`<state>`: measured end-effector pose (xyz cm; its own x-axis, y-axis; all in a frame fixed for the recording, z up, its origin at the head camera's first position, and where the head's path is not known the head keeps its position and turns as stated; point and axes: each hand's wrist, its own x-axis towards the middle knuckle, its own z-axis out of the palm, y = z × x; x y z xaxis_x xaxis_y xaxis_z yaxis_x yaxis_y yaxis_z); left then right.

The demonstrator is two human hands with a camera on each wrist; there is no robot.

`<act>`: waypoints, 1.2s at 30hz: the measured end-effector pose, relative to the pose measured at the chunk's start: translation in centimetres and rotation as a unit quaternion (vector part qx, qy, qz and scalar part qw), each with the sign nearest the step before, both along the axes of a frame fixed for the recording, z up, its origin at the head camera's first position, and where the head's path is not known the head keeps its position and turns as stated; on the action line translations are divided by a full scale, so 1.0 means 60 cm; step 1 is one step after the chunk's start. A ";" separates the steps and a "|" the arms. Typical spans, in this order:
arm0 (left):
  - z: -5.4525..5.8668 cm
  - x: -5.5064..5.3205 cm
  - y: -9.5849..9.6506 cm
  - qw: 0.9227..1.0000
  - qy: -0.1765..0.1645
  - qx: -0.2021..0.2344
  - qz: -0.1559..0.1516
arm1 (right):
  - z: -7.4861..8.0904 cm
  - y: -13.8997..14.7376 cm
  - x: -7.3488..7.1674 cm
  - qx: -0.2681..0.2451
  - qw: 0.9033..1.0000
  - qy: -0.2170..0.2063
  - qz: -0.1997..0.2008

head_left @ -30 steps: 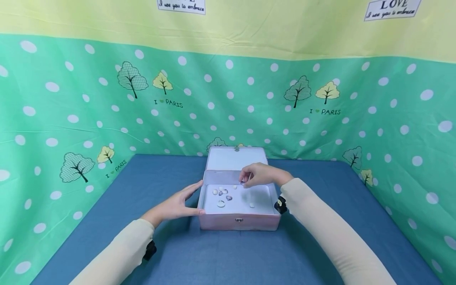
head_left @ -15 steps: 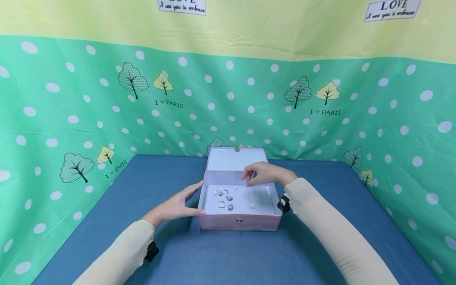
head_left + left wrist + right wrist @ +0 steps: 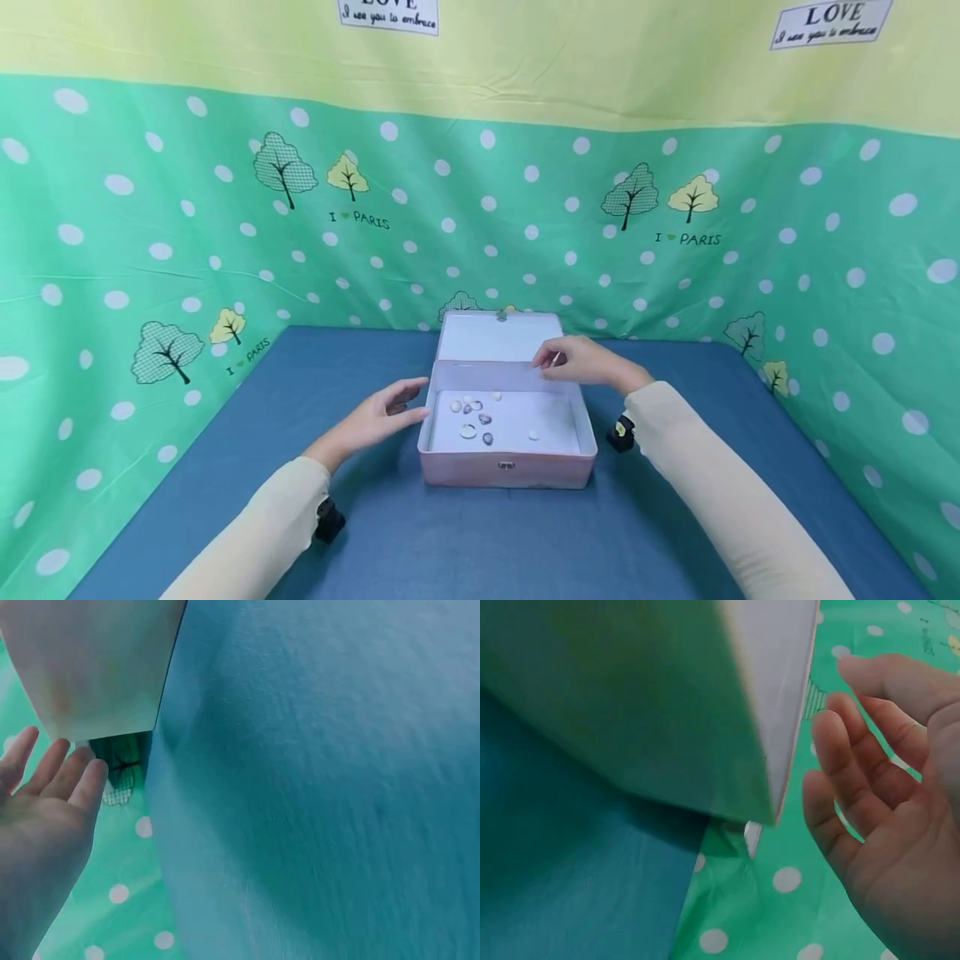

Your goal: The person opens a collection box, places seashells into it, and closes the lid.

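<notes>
A pink metal box [image 3: 506, 473] stands on the table with its lid [image 3: 498, 336] raised at the back. Inside it, mostly toward the left, lie several small seashells, among them a white ringed shell [image 3: 468, 432] and a purple-grey shell [image 3: 488, 438]. One pale shell [image 3: 534, 435] sits apart at the front right. My left hand [image 3: 377, 417] is beside the box's left wall, fingers spread and nothing in them. My right hand [image 3: 581, 360] hovers over the back right of the box; in the right wrist view its fingers [image 3: 832, 742] are loosely bent around nothing.
A blue cloth [image 3: 465, 542] covers the table. Behind and at both sides hangs a green and yellow curtain [image 3: 480, 183] with dots and trees. A small clasp [image 3: 506, 465] sits on the box's front wall.
A dark shell at the right fingertips a second ago has left them; one more shell lies near the box's front. The right hand has moved right and up; the left has come off the rim.
</notes>
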<state>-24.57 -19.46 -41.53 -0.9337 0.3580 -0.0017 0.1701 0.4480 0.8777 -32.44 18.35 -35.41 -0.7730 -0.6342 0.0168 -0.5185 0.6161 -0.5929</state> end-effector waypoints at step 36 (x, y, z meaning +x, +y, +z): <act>-0.013 -0.120 0.040 0.983 -0.090 0.036 0.153 | -0.110 0.075 -0.020 -0.083 0.963 -0.100 -0.237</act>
